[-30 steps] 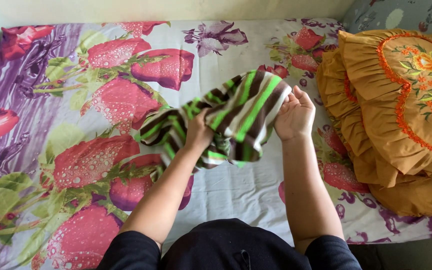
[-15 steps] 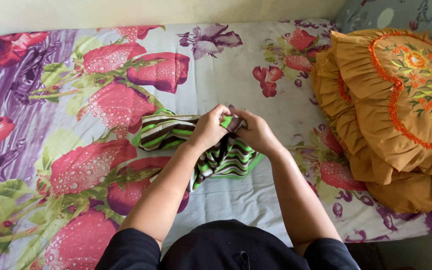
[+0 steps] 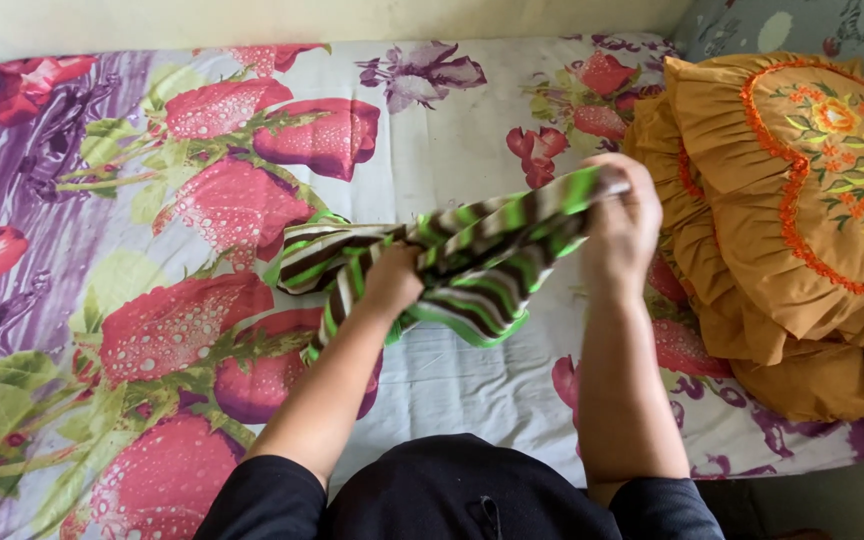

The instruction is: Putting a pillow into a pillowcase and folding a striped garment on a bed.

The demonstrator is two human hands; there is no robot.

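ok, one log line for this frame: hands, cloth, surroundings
left hand: grips striped cloth | right hand: grips cloth end, raised | cloth: stretched between hands over floral bedsheet | orange pillows: right

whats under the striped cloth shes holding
Under the striped cloth lies the rose-print bedsheet. Left hand and right hand grip it. The sheet directly beneath is covered.

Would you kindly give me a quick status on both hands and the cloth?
Left hand gripping striped cloth low. Right hand gripping its raised end. Orange pillows close on the right; nothing between.
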